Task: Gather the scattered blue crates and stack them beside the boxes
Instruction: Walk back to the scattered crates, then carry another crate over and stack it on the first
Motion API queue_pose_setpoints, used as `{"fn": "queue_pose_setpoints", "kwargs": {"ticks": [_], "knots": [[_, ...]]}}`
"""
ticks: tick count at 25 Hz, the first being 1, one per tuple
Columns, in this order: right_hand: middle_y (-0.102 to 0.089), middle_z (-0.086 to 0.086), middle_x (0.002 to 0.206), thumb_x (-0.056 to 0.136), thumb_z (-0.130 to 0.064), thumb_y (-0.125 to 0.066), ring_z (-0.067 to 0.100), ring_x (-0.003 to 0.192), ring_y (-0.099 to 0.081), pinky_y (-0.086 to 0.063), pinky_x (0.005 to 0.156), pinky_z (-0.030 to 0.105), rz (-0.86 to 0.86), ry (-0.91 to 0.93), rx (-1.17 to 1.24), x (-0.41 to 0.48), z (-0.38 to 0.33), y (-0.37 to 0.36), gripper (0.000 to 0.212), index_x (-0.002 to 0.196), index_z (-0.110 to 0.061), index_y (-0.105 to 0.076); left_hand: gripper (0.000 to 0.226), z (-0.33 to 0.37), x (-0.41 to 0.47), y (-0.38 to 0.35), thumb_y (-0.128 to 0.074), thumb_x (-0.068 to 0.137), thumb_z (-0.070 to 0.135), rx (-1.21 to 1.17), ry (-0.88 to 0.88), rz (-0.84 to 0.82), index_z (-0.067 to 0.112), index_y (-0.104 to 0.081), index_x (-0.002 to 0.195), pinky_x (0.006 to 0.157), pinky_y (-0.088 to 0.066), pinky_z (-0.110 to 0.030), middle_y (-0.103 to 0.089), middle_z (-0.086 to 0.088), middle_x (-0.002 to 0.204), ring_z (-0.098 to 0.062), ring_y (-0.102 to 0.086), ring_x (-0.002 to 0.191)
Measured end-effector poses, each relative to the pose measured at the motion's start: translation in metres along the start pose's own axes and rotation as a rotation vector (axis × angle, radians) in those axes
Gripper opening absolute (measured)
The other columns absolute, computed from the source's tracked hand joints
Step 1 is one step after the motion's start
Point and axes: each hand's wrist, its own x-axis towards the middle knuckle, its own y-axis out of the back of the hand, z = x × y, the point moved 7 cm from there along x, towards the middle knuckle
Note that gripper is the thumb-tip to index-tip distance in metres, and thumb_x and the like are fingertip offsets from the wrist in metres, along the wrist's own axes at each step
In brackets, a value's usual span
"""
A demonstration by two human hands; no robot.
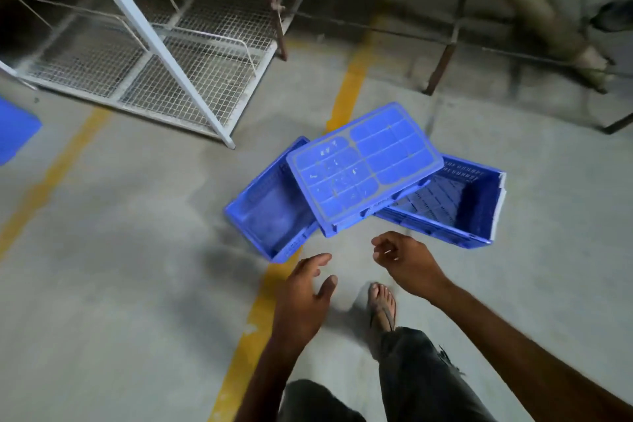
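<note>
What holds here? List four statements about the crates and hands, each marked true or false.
1. The upturned crate rests across the left crate and the right crate. True.
2. The left hand grips a crate rim. False: it hovers empty, short of the crates.
3. The right hand holds nothing. True.
4. The crates sit on the wire rack. False: they lie on the concrete floor, in front of the rack.

Three blue crates [363, 168], two hands [305, 298], one rack [159, 44].
</note>
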Motion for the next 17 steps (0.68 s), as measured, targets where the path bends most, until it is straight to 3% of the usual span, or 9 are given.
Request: {"fn": "queue_pose_setpoints", "kwargs": {"ticks": [2,6,10,11,13,16,17], "knots": [[-0.069,-0.015,0.086,0.090,-0.021,-0.068,-0.003,0.072,-0.063,-0.041,0.061,0.006,-0.048,-0.099,0.044,0.053,0.019,-0.007,0.016,0.105,-0.027,-0.066,0.037,-0.005,0.054,-0.016,-0.067,0.096,0.025,0.002,0.031,-0.028,0.031,-0.060,0.132,0.095,-0.048,-0.023,-0.060,0.018,0.130,-0.005,-0.062,0.111],[-0.074,-0.004,0.096,0.086,-0.024,-0.071,0.018,0.077,-0.067,-0.052,0.067,0.028,-0.060,-0.331,0.200,0.163,0.068,-0.044,0.024,0.109,-0.022,-0.066,0.038,-0.061,0.166,-0.059,-0.068,0.095,0.019,-0.047,0.193,-0.081,0.021,-0.060,0.133,0.091,-0.050,-0.026,-0.060,0.012,0.129,-0.012,-0.064,0.105],[-0.072,0.008,0.110,0.071,-0.045,-0.077,0.020,0.083,-0.061,-0.059,0.085,0.041,0.072,-0.640,0.481,0.252,0.128,-0.114,0.066,0.128,-0.020,-0.054,0.035,-0.153,0.267,-0.098,-0.074,0.088,0.010,-0.153,0.409,0.003,-0.003,-0.062,0.118,0.074,-0.042,-0.007,-0.064,-0.012,0.112,-0.014,-0.065,0.084],[-0.070,0.010,0.109,0.070,-0.050,-0.076,0.021,0.083,-0.059,-0.059,0.087,0.044,0.103,-0.698,0.545,0.268,0.138,-0.133,0.072,0.130,-0.018,-0.051,0.040,-0.176,0.287,-0.104,-0.075,0.083,0.017,-0.187,0.462,0.027,-0.008,-0.062,0.111,0.072,-0.042,-0.011,-0.063,-0.019,0.105,-0.022,-0.065,0.083],[-0.067,0.009,0.102,0.080,-0.050,-0.073,0.022,0.079,-0.061,-0.058,0.080,0.043,0.125,-0.774,0.684,0.293,0.144,-0.162,0.058,0.123,-0.015,-0.056,0.057,-0.221,0.317,-0.116,-0.065,0.071,0.044,-0.227,0.542,0.074,-0.006,-0.064,0.099,0.071,-0.046,-0.032,-0.063,-0.016,0.088,-0.037,-0.067,0.088],[-0.070,0.009,0.102,0.093,-0.034,-0.068,0.022,0.076,-0.069,-0.058,0.066,0.035,0.158,-0.860,0.868,0.309,0.144,-0.184,0.028,0.112,-0.014,-0.062,0.061,-0.265,0.335,-0.132,-0.052,0.071,0.060,-0.192,0.532,0.025,0.002,-0.066,0.078,0.065,-0.053,-0.053,-0.062,-0.016,0.070,-0.019,-0.059,0.067],[-0.070,0.010,0.100,0.095,-0.029,-0.067,0.022,0.072,-0.069,-0.058,0.062,0.033,0.192,-0.860,0.866,0.309,0.145,-0.181,0.023,0.110,-0.012,-0.063,0.062,-0.265,0.336,-0.130,-0.053,0.074,0.063,-0.178,0.507,0.024,0.002,-0.066,0.075,0.064,-0.054,-0.055,-0.061,-0.016,0.067,-0.020,-0.058,0.064]]}}
